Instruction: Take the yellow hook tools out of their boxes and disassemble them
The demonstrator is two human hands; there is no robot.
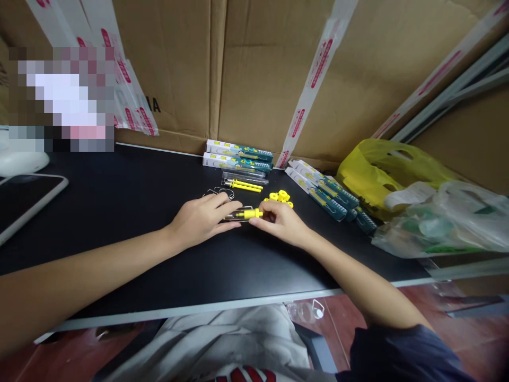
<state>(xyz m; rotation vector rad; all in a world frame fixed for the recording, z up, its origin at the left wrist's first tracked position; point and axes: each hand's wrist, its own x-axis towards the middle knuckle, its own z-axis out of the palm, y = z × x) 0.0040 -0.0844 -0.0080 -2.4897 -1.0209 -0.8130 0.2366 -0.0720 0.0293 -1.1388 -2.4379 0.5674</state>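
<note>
Over the desk (254,276), hands (201,220) (284,223) hold a yellow-ended tube (251,214); box lettering (258,164) blurred.

Left forearm (105,264) slants in from lower left; left hand (199,218) back uppermost, fingers (220,207) bent, reaching right, thumb (227,227) lower. Right forearm (352,273) angles in opposite; right hand (287,222) curled, pinching. Hands near, not touching.

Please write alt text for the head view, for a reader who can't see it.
A person's left hand and right hand hold a small clear tube with a yellow end over a black table. Beyond lie metal hooks, yellow rods, small yellow parts and printed boxes, with a yellow bag and a clear bag farther right.
</note>
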